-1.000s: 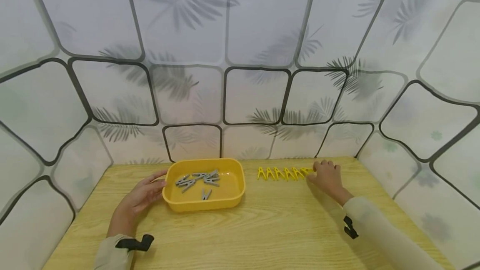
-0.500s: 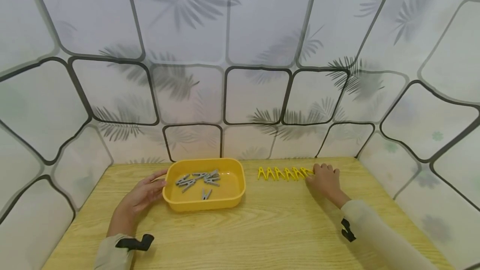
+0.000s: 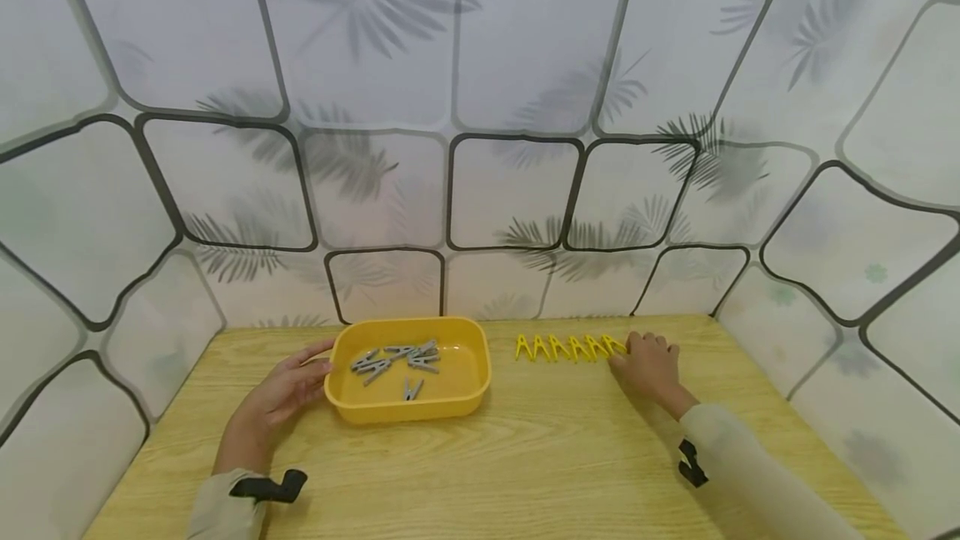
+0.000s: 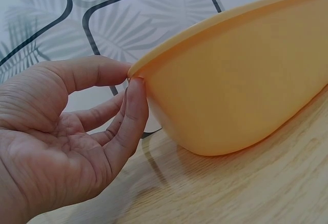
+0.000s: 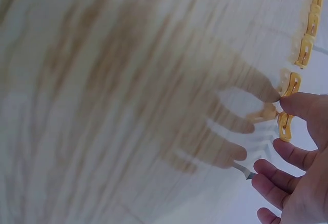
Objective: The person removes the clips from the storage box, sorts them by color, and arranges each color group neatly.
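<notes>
My left hand [image 3: 281,390] pinches the left rim of a shallow yellow plastic tray [image 3: 408,412]; in the left wrist view the thumb and fingers meet at the tray edge. Several grey clothespins [image 3: 377,369] lie loosely in the tray. To its right, a row of yellow clothespins [image 3: 557,347] stands on the table, legs spread like A shapes. My right hand [image 3: 651,367] is at the right end of this row. In the right wrist view, its thumb and index finger are around a yellow clothespin [image 5: 285,126]; the other fingers are loosely bent.
The light wood-grain table [image 3: 480,473] ends at a patterned wall [image 3: 510,190] just behind the tray and the row. Side walls rise at left and right. A black strap [image 3: 270,487] is on the left sleeve, another [image 3: 692,465] on the right.
My right hand has shifted slightly towards me, and the rightmost visible yellow clothespin now shows more clearly beside it. The left hand and the tray have not visibly moved.
</notes>
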Tool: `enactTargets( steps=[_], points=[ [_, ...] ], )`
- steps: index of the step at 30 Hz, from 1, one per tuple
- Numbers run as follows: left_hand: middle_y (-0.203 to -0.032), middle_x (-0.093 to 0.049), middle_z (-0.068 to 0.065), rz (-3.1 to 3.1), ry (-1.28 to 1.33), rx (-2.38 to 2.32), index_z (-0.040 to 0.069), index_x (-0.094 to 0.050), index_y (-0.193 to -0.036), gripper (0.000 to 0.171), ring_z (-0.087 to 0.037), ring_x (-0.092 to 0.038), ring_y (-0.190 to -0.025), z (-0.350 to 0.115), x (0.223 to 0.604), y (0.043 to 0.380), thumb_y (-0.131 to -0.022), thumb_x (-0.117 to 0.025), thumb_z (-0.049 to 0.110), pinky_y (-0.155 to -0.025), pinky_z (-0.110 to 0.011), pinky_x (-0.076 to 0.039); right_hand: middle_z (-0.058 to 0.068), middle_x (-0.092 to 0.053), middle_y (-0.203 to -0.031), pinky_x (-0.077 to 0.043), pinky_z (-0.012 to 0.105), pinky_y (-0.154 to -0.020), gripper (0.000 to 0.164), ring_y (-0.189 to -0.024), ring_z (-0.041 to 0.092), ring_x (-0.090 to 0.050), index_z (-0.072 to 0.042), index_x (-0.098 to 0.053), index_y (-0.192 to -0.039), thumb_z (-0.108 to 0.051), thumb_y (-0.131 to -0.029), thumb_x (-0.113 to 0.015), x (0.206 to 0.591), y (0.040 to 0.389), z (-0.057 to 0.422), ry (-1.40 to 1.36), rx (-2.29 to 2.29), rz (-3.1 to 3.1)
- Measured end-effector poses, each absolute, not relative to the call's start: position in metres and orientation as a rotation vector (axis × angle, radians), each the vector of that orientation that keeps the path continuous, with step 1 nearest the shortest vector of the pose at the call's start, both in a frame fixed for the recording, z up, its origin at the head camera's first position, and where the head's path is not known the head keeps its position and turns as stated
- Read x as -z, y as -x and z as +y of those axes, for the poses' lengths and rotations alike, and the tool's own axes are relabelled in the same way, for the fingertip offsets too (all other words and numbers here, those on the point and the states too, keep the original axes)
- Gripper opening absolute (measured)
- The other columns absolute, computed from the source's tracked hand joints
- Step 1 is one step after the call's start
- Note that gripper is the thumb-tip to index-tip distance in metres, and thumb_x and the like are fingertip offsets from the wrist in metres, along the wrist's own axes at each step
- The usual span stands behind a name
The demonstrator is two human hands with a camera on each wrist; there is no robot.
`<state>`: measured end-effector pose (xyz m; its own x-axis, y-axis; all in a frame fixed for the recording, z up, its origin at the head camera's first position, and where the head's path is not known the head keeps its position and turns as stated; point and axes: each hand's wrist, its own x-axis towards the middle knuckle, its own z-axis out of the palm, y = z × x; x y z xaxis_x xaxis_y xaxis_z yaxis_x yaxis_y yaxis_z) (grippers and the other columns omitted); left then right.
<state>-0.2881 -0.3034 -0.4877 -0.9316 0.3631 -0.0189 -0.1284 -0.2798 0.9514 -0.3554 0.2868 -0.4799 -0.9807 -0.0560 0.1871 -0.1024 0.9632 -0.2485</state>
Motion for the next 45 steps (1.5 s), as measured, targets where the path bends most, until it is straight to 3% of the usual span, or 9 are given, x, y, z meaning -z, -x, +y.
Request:
enactTargets(
  steps=[27,45],
  points=[
    [-0.113,-0.073,0.005,1.654,-0.305,-2.285,0.031,-0.062,-0.123,0.035,-0.006,-0.07,-0.1,-0.305,0.488,0.288,-0.107,-0.048,0.003,-0.084,-0.021,-0.059,0.02,-0.059,-0.095,-0.035,0.059,-0.083,0.042,-0.09,0.04,-0.053,0.0,-0.058,-0.098,-0.037,-0.09,-0.076,0.472,0.356,0.286,-0.107,-0.332,-2.96],
    [-0.113,-0.073,0.004,1.64,-0.306,-2.296,0.031,-0.064,-0.122,0.037,-0.007,-0.071,-0.101,-0.305,0.489,0.289,-0.107,-0.048,0.002,-0.084,-0.022,-0.059,0.02,-0.064,-0.1,-0.039,0.061,-0.082,0.038,-0.092,0.041,-0.057,-0.002,-0.065,-0.107,-0.028,-0.086,-0.083,0.441,0.358,0.244,-0.381,-0.317,-2.828]
  ],
)
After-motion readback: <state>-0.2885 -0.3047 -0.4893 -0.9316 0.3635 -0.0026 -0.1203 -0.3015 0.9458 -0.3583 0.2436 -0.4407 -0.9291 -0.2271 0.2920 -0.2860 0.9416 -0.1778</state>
